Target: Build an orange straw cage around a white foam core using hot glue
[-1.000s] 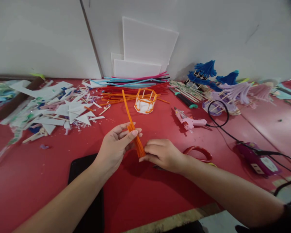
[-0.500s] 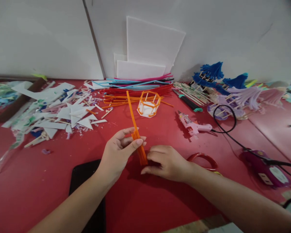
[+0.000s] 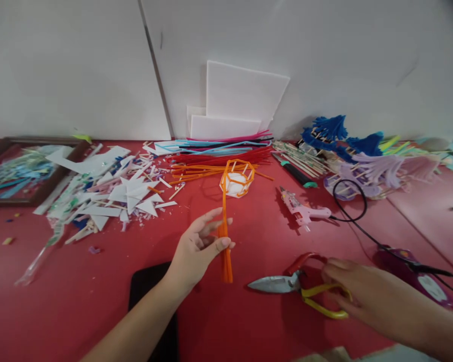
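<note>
My left hand (image 3: 196,251) pinches a bundle of orange pipe cleaners (image 3: 226,259) between thumb and fingers; one longer strand rises above the rest. At the right, my right hand (image 3: 351,289) has its fingers at the handles of a pair of scissors (image 3: 277,284) with one red and one yellow loop. The blades point left towards the bundle and look closed. Beyond my left hand sits a small white-based frame (image 3: 238,186) of sticks edged in orange pipe cleaner, partly crossed by the long strand.
Behind lie red pipe cleaners (image 3: 226,157) and leaning white boards (image 3: 247,95). Foam scraps (image 3: 130,193) cover the left. On the right are a pink glue gun (image 3: 304,208) with its looped cord, a black-handled cutter (image 3: 296,172) and a purple power box (image 3: 411,274). A dark flat object (image 3: 147,281) lies under my left forearm.
My right hand has left the orange bundle, moved right and taken hold of the scissors, which are now turned with blades leftward. My left hand still holds the bundle, now more upright.
</note>
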`<move>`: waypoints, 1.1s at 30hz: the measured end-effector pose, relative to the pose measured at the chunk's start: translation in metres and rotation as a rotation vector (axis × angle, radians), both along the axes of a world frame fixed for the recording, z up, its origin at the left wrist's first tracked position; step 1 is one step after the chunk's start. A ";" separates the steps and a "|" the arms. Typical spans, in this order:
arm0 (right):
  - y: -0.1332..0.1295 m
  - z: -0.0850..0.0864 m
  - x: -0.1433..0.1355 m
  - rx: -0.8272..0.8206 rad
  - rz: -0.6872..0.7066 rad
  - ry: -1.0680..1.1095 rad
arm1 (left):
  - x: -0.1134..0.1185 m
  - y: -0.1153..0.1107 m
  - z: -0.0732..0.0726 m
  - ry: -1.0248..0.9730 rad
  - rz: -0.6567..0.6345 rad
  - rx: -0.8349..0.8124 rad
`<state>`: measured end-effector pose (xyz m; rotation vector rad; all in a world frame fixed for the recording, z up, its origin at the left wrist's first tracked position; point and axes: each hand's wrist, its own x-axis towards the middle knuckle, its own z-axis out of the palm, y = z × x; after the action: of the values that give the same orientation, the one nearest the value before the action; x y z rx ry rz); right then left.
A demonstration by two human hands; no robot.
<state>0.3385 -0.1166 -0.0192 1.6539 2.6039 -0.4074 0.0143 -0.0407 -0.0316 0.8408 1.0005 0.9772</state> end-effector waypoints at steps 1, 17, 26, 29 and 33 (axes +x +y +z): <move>-0.004 -0.004 0.008 -0.015 0.017 -0.038 | 0.000 0.000 0.000 0.016 -0.012 0.008; 0.027 0.014 -0.020 -0.298 0.054 -0.075 | 0.003 0.001 0.002 0.244 -0.140 0.061; 0.042 0.032 -0.027 -0.448 -0.050 0.096 | 0.003 -0.006 0.006 0.240 -0.235 0.085; 0.046 0.033 -0.028 -0.557 -0.056 0.185 | 0.004 -0.009 0.005 0.236 -0.291 0.088; 0.052 0.037 -0.034 -0.619 -0.058 0.126 | 0.004 -0.009 0.002 0.236 -0.373 0.084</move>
<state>0.3041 -0.0650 0.0179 1.5076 2.1641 -1.2050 0.0179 -0.0501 -0.0293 1.1847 0.9602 0.6134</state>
